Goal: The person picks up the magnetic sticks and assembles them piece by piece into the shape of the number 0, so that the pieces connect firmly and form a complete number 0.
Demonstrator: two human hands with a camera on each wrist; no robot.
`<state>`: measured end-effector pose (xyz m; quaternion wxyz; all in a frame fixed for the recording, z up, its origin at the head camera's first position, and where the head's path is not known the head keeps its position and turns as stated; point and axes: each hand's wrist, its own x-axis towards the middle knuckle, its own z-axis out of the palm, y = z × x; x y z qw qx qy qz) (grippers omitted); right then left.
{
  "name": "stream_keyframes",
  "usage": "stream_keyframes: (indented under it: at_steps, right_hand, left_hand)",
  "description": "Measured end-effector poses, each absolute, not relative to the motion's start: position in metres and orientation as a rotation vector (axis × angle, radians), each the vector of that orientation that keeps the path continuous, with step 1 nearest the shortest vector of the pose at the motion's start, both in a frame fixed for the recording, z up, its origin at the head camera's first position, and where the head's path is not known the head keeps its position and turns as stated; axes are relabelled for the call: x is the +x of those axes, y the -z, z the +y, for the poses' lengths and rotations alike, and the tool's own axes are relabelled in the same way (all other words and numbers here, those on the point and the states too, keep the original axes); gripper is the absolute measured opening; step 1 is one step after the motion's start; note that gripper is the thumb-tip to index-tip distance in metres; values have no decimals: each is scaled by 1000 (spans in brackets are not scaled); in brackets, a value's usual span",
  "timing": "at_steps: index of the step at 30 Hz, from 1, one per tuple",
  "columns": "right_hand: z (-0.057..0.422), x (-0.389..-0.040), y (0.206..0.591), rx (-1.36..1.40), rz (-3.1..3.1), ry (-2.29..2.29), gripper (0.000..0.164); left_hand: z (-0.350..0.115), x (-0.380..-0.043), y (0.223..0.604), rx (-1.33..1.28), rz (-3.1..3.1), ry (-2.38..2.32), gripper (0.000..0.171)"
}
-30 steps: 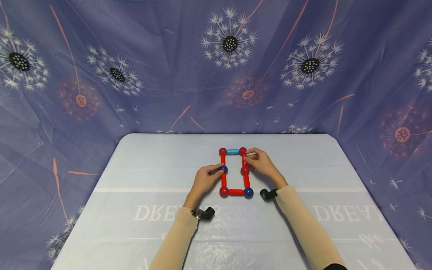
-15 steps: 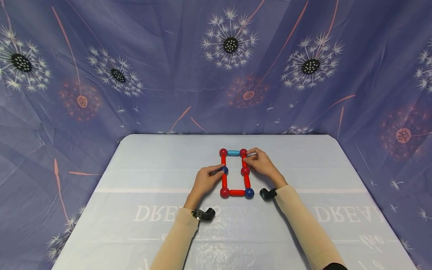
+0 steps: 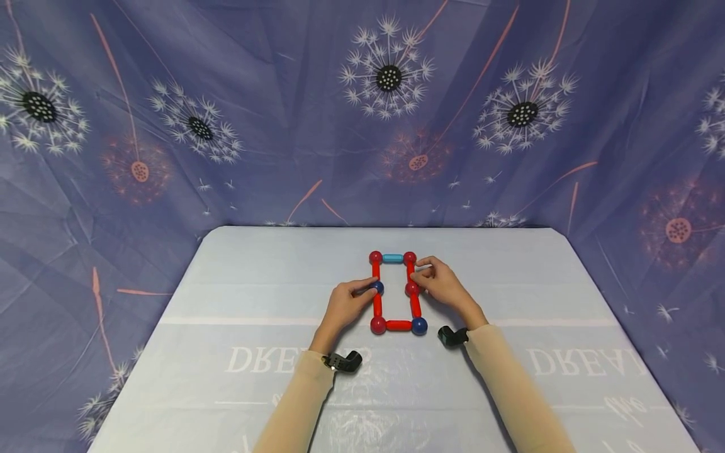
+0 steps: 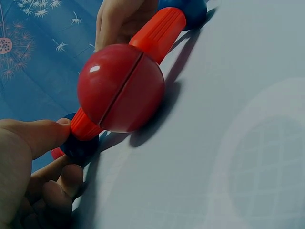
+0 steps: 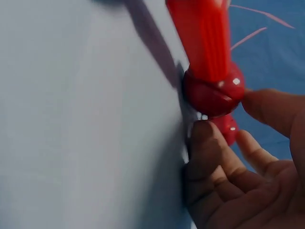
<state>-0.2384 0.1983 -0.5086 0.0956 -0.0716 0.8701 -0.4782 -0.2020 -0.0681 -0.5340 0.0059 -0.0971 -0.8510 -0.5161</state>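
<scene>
A flat rectangle of red and blue balls joined by short rods lies on the table. My left hand (image 3: 343,306) pinches the dark blue ball (image 3: 378,290) midway along its left side. On the right side, my right hand (image 3: 443,286) has its thumb and fingers about the middle red ball (image 5: 214,95); in the right wrist view the thumb touches that ball. Red rods (image 3: 399,325) make up the sides and near end, and a light blue rod (image 3: 393,258) closes the far end. A near corner red ball (image 4: 121,90) looms in the left wrist view.
The white table (image 3: 226,267) carries mirrored printed lettering. A purple curtain (image 3: 272,138) with dandelion prints hangs behind it and at both sides. Dark wrist cameras (image 3: 345,362) sit on both wrists.
My right hand has slid from beside the far right corner toward me, down to the middle red ball. My left hand stays on the blue ball, and the rectangle keeps its shape.
</scene>
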Motion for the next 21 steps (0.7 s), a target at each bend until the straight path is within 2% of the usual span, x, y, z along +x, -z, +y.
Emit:
stream_keyframes:
  at_steps: [8,21]
  right_hand:
    - [198,-217,508,-219,2512,1422,50]
    - [200,-212,509,-170,2548,1448,38]
  left_hand:
    - [-68,-202,532,-345,-2672,1593,31]
    - [-65,-204,536,-355,-2685,1571,31]
